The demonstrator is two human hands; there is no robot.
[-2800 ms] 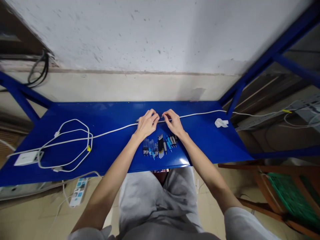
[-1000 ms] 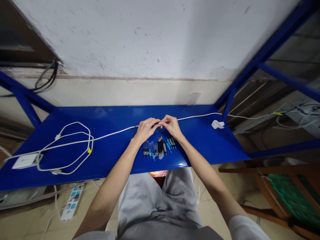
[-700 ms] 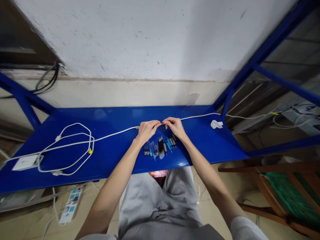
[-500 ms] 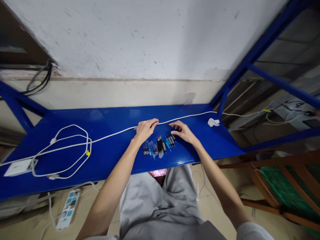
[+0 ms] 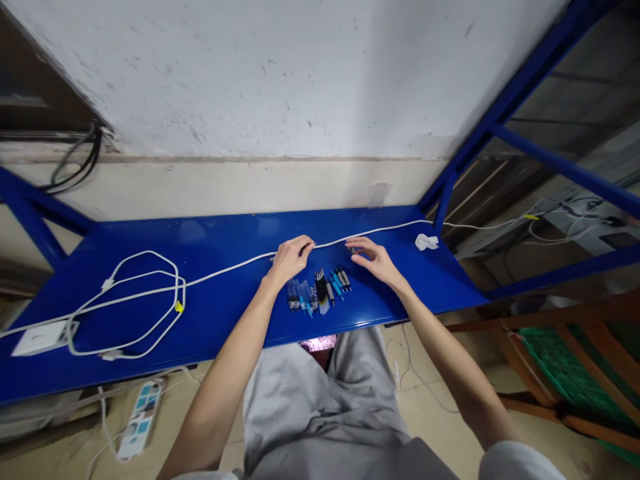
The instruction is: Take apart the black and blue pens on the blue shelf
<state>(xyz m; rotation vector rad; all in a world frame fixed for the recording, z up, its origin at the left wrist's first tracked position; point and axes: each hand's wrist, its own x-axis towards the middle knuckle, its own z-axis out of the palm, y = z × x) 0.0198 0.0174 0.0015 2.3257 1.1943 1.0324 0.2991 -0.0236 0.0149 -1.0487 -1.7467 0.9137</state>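
Over the white cable (image 5: 230, 268) on the blue table (image 5: 225, 313), my left hand (image 5: 291, 257) is closed in a pinch; whatever its fingertips hold is too small to make out. A small pale piece lies partly hidden beside that hand. To its right, my right hand (image 5: 373, 259) curls thumb and fingers round a small greyish thing that I cannot name. Pen parts lie in a row below both hands: clear and blue barrels (image 5: 303, 297), dark-tipped refills (image 5: 321, 287), blue grips (image 5: 337, 283) and grey-black pieces (image 5: 345, 279).
A looped white cable (image 5: 183, 293) with a yellow tag and a white box (image 5: 43, 338) lie on the left. Crumpled tissue (image 5: 427, 242) is at the right end. Blue frame posts (image 5: 445, 200) flank the table. A power strip (image 5: 143, 417) and a wooden chair (image 5: 540, 373) stand below.
My right hand has shifted slightly right, away from my left hand, and a small greyish thing now shows between its fingers. My left hand keeps its pinch nearly in place.
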